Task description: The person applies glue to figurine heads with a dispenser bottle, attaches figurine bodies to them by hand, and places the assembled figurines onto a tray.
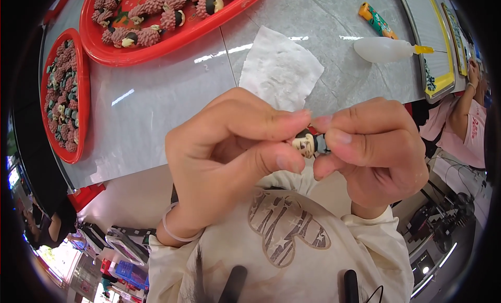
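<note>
Both hands meet over the near edge of the table around a small painted figurine [304,145], which has a pale face, dark hair or cap and a grey body. My left hand [224,146] is closed, thumb and forefinger pinching the figurine at its head end. The grey end is gripped by my right hand [376,152], also closed, with its fingertips close to the left ones. Fingers cover much of the piece, so its back and lower parts are hidden. Beyond the hands lies a crumpled white tissue [279,68].
A large red tray [141,57] of pinkish-haired figurines stands at the far left, beside a smaller red tray [84,110] of mixed pieces. At right lie a white squeeze bottle [383,50], an orange-green tube [377,21] and a yellow-edged tray [446,86]. A person in pink [464,128] works there.
</note>
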The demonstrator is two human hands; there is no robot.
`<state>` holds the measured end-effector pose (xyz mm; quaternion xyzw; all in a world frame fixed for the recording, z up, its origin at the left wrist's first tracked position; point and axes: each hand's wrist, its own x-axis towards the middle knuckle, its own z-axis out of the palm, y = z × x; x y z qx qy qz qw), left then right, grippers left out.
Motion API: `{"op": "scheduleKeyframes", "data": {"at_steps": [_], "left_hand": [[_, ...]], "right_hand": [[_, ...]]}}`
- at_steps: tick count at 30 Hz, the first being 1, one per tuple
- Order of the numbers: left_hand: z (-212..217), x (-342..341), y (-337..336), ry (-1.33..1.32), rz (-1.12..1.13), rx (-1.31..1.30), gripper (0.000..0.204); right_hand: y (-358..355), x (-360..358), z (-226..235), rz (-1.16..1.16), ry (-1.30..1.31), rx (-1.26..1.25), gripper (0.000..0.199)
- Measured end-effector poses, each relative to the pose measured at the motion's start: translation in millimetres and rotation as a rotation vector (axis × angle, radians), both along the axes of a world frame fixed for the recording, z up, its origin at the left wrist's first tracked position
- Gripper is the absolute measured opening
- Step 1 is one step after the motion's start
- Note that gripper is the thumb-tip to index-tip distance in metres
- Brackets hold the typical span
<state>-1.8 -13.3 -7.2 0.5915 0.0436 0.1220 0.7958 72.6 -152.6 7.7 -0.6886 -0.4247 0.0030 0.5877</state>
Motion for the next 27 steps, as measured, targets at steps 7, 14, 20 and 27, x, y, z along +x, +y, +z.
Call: {"op": "scheduleKeyframes", "data": {"at_steps": [7,14,20,27], "left_hand": [[7.2,1.6,1.5,0.232,-0.054,-0.325,0.030],[11.4,3.2,11.1,0.256,-0.077,-0.240,0.030],[28.2,-1.1,36.7,0.162,-0.286,-0.224,0.024],[43.3,-42.0,165.4,0.207,0.629,1.245,0.028]], "right_hand": [[4.6,1.0,1.3,-0.032,-0.060,-0.004,0.031],[6.3,-0.2,1.7,-0.038,-0.031,-0.031,0.026],[16.1,-10.3,5.4,-0.177,-0.481,-0.093,0.025],[3.7,-10.2,-1.3,-0.217,-0.289,-0.211,0.034]]}}
